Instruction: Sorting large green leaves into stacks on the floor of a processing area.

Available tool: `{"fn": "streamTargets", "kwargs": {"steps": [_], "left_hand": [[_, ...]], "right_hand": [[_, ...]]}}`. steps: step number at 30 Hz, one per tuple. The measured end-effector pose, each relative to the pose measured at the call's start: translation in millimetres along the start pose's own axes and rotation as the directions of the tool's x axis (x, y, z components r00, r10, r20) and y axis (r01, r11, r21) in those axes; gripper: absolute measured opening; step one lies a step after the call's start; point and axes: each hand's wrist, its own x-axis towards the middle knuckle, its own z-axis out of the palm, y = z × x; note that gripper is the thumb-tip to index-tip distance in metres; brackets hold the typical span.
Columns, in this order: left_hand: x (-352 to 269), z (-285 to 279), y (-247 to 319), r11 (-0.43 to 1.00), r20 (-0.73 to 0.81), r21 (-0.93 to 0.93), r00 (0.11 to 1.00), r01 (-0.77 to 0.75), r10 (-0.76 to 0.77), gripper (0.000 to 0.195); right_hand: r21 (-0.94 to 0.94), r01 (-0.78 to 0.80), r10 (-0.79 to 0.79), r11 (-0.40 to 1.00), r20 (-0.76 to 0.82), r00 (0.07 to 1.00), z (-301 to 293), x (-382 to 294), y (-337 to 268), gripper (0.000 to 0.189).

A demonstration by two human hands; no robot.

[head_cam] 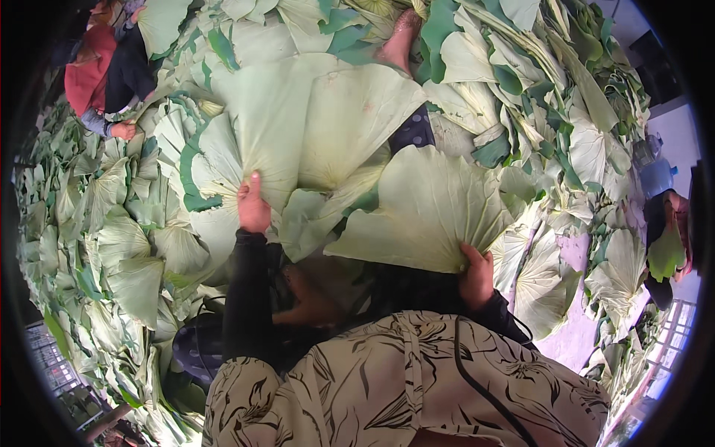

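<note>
Large pale green lotus leaves surround me. My left hand [254,205] grips a broad lotus leaf [268,112] near its stem point, thumb on top and pointing away from me; the fingers beneath are hidden. Other leaves lie close against this one, and I cannot tell whether the hand holds them too. My right hand [477,275] pinches a second, fan-shaped lotus leaf [419,207] at its lower right edge. That leaf is spread out above my lap, its ribs fanning from near my thumb. A folded leaf [335,215] lies between the two.
Heaped lotus leaves [128,240] lie at the left, with more piled at the far right [592,139]. A bare foot [399,42] pokes out ahead. Another person [92,72] handles leaves at the upper left. A blue-tinted plastic bottle [658,176] stands at the right edge.
</note>
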Motion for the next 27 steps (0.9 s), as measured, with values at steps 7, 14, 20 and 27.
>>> {"fn": "streamTargets", "kwargs": {"steps": [7,14,20,27], "left_hand": [[-30,-51,81,0.601,-0.850,-0.365,0.518,-0.711,0.097,0.061],[-31,90,-75,-0.267,0.370,0.910,0.913,-0.318,0.175,0.091],[32,44,-55,0.362,0.568,0.691,0.780,-0.625,0.263,0.046],[-1,-69,94,0.845,-0.495,0.272,0.686,-0.461,0.533,0.037]], "right_hand": [[0.196,-0.109,0.118,0.975,-0.036,0.992,17,-3,-18,0.023],[-0.768,0.468,-0.443,0.438,0.269,0.855,-9,-6,4,0.028],[0.108,-0.012,0.018,0.994,-0.057,0.998,10,-9,-6,0.030],[0.281,-0.109,0.122,0.953,-0.029,0.992,4,1,-3,0.027]]}}
